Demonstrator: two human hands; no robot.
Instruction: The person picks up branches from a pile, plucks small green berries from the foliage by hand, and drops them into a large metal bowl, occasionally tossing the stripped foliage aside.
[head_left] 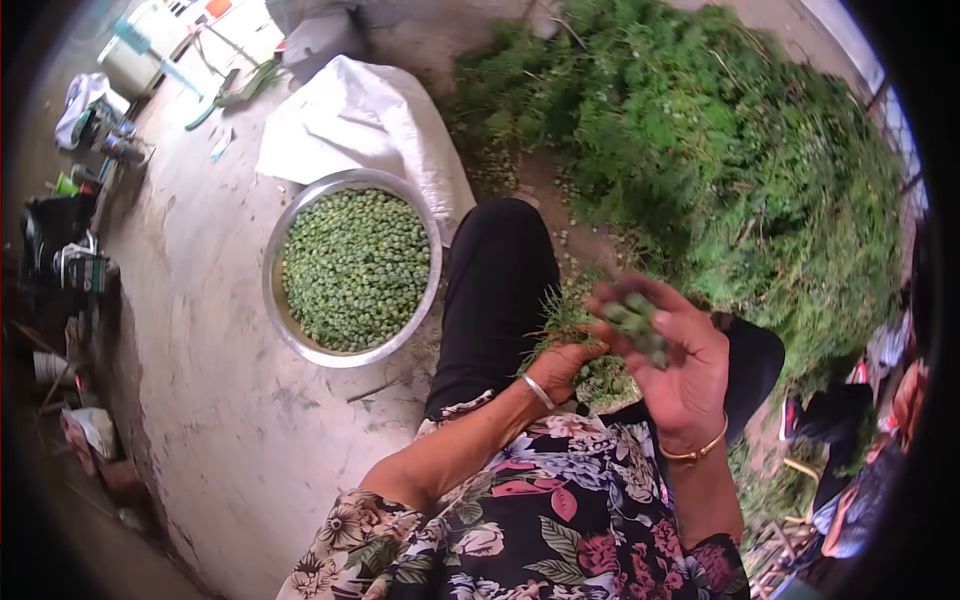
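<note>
My left hand (565, 368) is closed around a leafy green plant sprig (545, 335) in front of my lap, and its fingers are partly hidden. Raised just to its right, my right hand (690, 350) is palm up with its fingers curled around several green pods (637, 325) that look like chickpea pods. Motion blurs that hand slightly. On the floor to the left of my knee stands a round metal basin (432, 280), filled with small green pods (355, 265) of the same look.
A large heap of leafy green plants (700, 150) spreads across the far right. Behind the basin lies a white sack (370, 110). Another person's dark-clothed leg (835, 420) is at the right edge. Household items line the left side.
</note>
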